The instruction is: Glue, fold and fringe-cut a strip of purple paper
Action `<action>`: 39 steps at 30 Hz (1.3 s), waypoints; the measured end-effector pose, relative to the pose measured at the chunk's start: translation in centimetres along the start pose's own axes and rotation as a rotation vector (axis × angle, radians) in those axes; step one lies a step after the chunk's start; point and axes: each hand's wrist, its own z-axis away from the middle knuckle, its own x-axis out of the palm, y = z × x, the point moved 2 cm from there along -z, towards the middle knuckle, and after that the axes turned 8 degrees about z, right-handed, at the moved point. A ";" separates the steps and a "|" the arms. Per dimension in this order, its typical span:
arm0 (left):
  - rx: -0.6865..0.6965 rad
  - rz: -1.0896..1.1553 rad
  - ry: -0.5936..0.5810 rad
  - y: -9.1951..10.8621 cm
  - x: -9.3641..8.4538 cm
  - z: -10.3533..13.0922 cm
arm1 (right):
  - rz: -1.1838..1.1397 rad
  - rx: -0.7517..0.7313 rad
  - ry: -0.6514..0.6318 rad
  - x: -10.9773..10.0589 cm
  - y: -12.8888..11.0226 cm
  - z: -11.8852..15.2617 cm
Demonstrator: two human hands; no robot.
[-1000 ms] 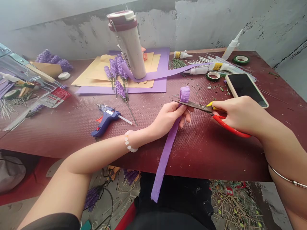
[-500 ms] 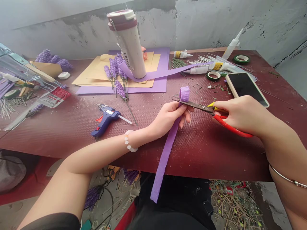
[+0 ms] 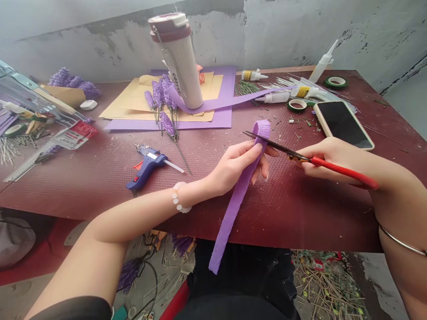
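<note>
A long purple paper strip (image 3: pixel 231 216) is pinched between the thumb and fingers of my left hand (image 3: pixel 238 165). Its upper end curls over into a loop above my fingertips, and the lower end hangs past the table's front edge. My right hand (image 3: pixel 333 158) is closed around the handles of a pair of scissors (image 3: pixel 282 149) with red grips. The blades lie across the strip just below the curl, close to my left thumb, and look nearly shut. Whether they are cutting into the paper I cannot tell.
A blue glue gun (image 3: pixel 147 169) lies left of my hands. Behind are purple flower stems (image 3: pixel 167 122), a tumbler (image 3: pixel 187 66) standing on paper sheets, glue bottles (image 3: pixel 282 97), green tape rolls (image 3: pixel 296 105) and a phone (image 3: pixel 345 122). A clear plastic bag (image 3: pixel 33 164) lies at the left.
The strip's curled end and my left fingers have shifted slightly right. My right hand has turned the scissors, so the red handle now lies on top and the yellow one no longer shows.
</note>
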 end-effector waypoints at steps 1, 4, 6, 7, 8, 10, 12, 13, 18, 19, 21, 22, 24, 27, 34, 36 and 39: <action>-0.011 -0.014 0.006 0.1 0.1 0.1 | -0.014 0.001 -0.012 0.0 0.0 0.0; -0.035 -0.042 0.023 0.1 0.1 0.1 | -0.029 0.025 -0.020 0.0 0.1 -0.1; -0.033 -0.034 0.022 0.2 0.1 0.1 | -0.031 0.040 -0.025 0.0 0.2 -0.1; -0.031 -0.028 0.021 0.2 0.1 0.1 | -0.030 0.044 -0.031 0.0 0.2 -0.1; -0.033 -0.026 0.024 0.3 0.2 0.1 | -0.027 0.045 -0.036 0.0 0.3 -0.1; -0.044 -0.033 0.035 0.3 0.2 0.1 | -0.019 0.044 -0.041 -0.1 0.4 -0.1; -0.052 -0.046 0.041 0.3 0.2 0.1 | -0.013 0.044 -0.039 -0.1 0.6 -0.1; -0.052 -0.049 0.040 0.3 0.1 0.1 | -0.011 0.044 -0.037 -0.1 0.6 -0.1; -0.050 -0.052 0.035 0.1 0.0 0.1 | 0.005 0.037 -0.033 -0.2 -0.1 0.0; -0.050 -0.051 0.038 0.1 0.0 0.0 | 0.012 0.047 -0.032 -0.3 -0.4 0.1; -0.050 -0.046 0.040 0.1 -0.1 0.0 | 0.025 0.076 -0.032 -0.4 -1.0 0.3; -0.050 -0.041 0.039 0.0 -0.1 0.0 | 0.029 0.089 -0.033 -0.5 -1.3 0.4; -0.040 -0.025 0.032 0.0 0.0 -0.1 | 0.028 0.098 -0.031 -0.6 -1.7 0.5; -0.032 -0.022 0.038 0.1 0.1 -0.2 | 0.024 0.093 -0.025 -0.6 -2.0 0.6; -0.021 -0.049 0.047 0.1 0.0 -0.3 | 0.034 0.115 -0.031 -0.8 -2.1 0.5; -0.034 -0.071 0.059 0.0 -0.1 -0.3 | 0.047 0.090 -0.043 -0.8 -1.9 0.3; -0.043 -0.080 0.063 -0.1 -0.1 -0.3 | 0.069 0.043 -0.067 -0.9 -1.5 -0.2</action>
